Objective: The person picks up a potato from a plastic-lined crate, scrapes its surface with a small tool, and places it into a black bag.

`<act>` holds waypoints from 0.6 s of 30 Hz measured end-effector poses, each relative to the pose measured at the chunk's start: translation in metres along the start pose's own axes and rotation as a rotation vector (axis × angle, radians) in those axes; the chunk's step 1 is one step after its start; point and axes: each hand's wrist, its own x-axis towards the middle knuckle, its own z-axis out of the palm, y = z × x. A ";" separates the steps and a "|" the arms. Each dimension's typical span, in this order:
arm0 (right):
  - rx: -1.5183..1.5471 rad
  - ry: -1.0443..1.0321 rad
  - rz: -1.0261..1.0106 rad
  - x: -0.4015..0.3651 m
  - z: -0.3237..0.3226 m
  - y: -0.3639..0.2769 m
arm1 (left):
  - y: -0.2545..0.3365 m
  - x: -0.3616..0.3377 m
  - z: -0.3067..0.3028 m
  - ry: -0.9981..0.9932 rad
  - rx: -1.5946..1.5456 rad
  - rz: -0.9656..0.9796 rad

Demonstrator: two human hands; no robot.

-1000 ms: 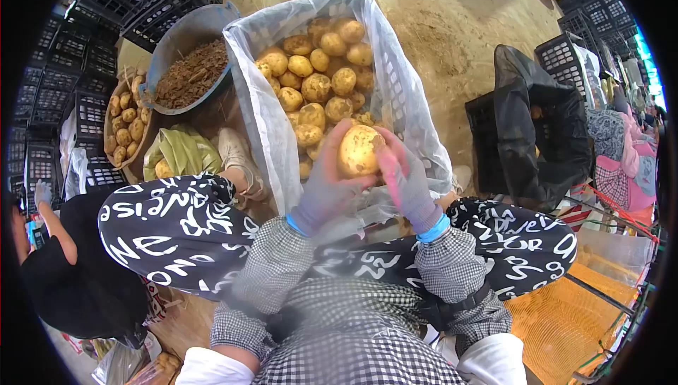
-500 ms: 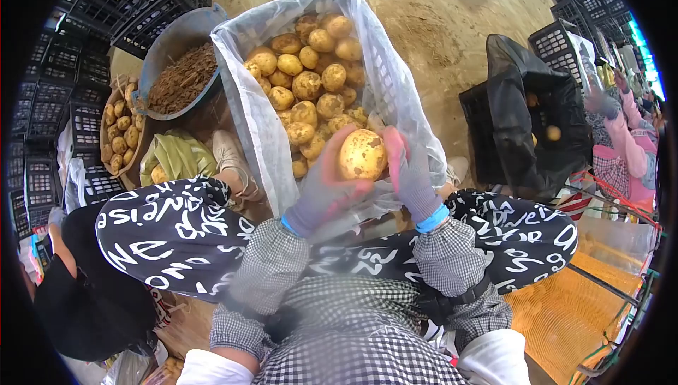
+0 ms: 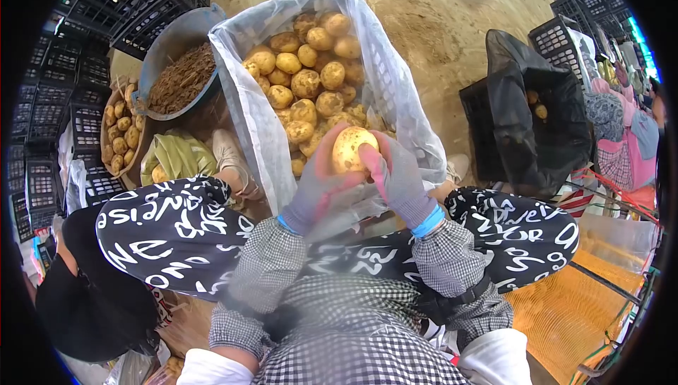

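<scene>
A large yellow potato (image 3: 347,151) with brown skin patches is held up between both my gloved hands. My left hand (image 3: 314,191) cups it from the left and below, fingers wrapped round it. From the right, my right hand (image 3: 401,179) presses its thumb and fingers on the potato's side. Both gloves are grey with pink fingers and blue cuffs. Just beyond and below them stands a crate lined with a white plastic bag (image 3: 247,113), with many soil-marked potatoes (image 3: 306,83) inside.
A tub of brown debris (image 3: 154,103) and a basket of potatoes (image 3: 120,134) stand at left, near a green sack (image 3: 176,159). On the right is a black-lined crate (image 3: 505,113) with a few potatoes. Stacked black crates (image 3: 53,124) line the far left; other people sit on both sides.
The potato has turned in my hands and shifted slightly left and up. My right thumb now lies across its front. At far right, another person's raised arm has come down.
</scene>
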 end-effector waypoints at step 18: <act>0.632 -0.123 0.522 -0.006 -0.001 0.015 | -0.009 0.006 -0.023 0.037 0.015 -0.047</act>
